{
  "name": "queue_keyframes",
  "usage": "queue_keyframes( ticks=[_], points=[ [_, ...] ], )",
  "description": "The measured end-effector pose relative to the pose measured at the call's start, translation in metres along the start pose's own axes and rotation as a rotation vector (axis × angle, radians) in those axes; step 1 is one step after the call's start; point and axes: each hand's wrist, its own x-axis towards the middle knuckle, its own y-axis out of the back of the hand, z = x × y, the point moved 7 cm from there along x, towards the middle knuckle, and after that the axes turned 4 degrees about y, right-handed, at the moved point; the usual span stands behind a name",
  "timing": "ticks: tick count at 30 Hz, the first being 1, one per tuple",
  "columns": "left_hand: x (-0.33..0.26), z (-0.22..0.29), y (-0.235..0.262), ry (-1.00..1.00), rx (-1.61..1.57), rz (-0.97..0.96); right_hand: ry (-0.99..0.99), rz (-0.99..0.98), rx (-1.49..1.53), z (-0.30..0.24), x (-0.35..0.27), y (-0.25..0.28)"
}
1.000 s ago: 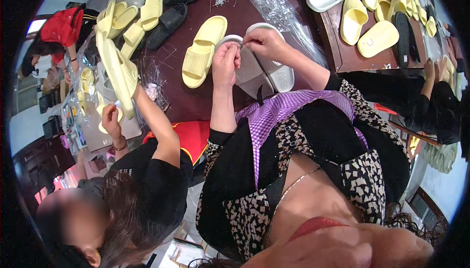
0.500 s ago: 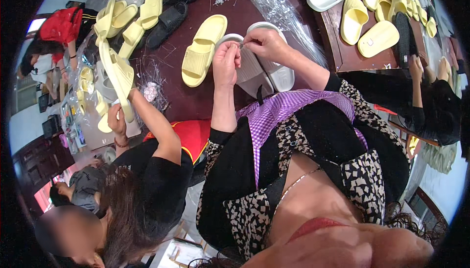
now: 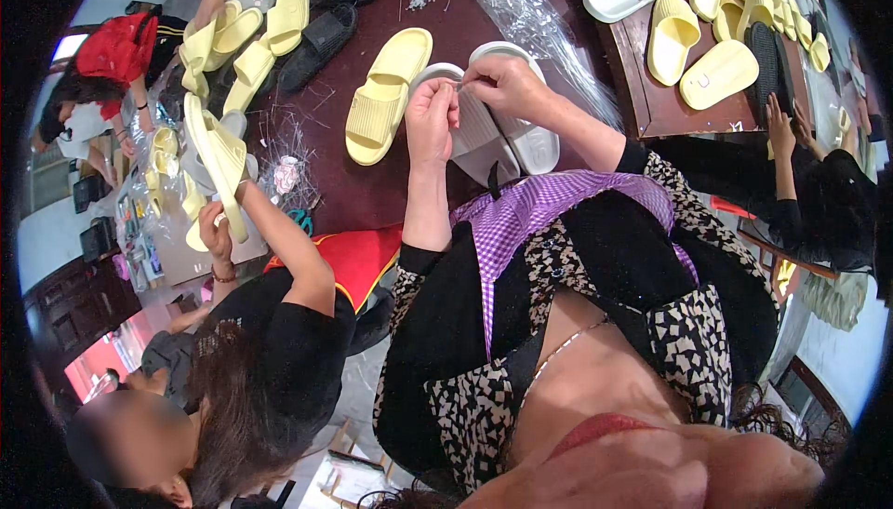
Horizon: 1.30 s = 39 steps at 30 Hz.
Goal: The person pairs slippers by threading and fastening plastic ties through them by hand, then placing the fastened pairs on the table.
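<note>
Over a pair of grey slippers, my left hand and my right hand meet with pinched fingertips. Something small and thin seems to be between them, too fine to name. The left grey slipper is partly covered by my left hand. Beside it, the right grey slipper shows its ribbed strap and lies under my right wrist. A yellow slipper with a ribbed strap rests just left of my left hand.
Long clear plastic strands lie beyond my hands. At left a co-worker handles a yellow slipper near tangled clear strands and black slippers. More yellow slippers crowd the right-hand table, where another person's hands show.
My hands stay in nearly the same pinch. The co-worker at left has shifted the yellow slipper slightly. A hand now reaches among the slippers at the far left; hands at far right moved.
</note>
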Motion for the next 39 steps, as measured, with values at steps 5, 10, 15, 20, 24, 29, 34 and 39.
queue_keyframes(
  ticks=[5,10,15,20,24,29,34,39],
  points=[
    [0.001,-0.001,-0.001,-0.009,0.003,-0.003,-0.022,0.012,0.000,0.001,0.000,0.001],
    [0.000,-0.002,-0.001,-0.008,0.037,0.020,-0.052,-0.024,0.006,0.003,0.000,-0.001],
    [0.000,-0.004,0.001,0.009,0.044,0.060,-0.002,-0.011,-0.034,0.000,0.001,-0.003],
    [-0.001,-0.012,-0.001,0.044,-0.025,0.039,0.056,0.019,-0.063,-0.003,-0.002,-0.001],
    [-0.003,-0.013,-0.005,0.048,-0.012,0.020,0.019,-0.003,-0.055,-0.003,-0.003,-0.001],
    [-0.004,-0.016,-0.007,0.057,-0.043,0.020,0.015,0.010,-0.055,-0.002,-0.002,-0.001],
    [0.002,-0.010,0.019,-0.143,0.262,0.236,0.221,0.157,-0.165,0.010,0.001,-0.002],
    [-0.012,-0.017,0.069,-0.127,0.341,0.359,-0.200,-0.282,-0.174,0.067,-0.042,-0.015]
  ],
)
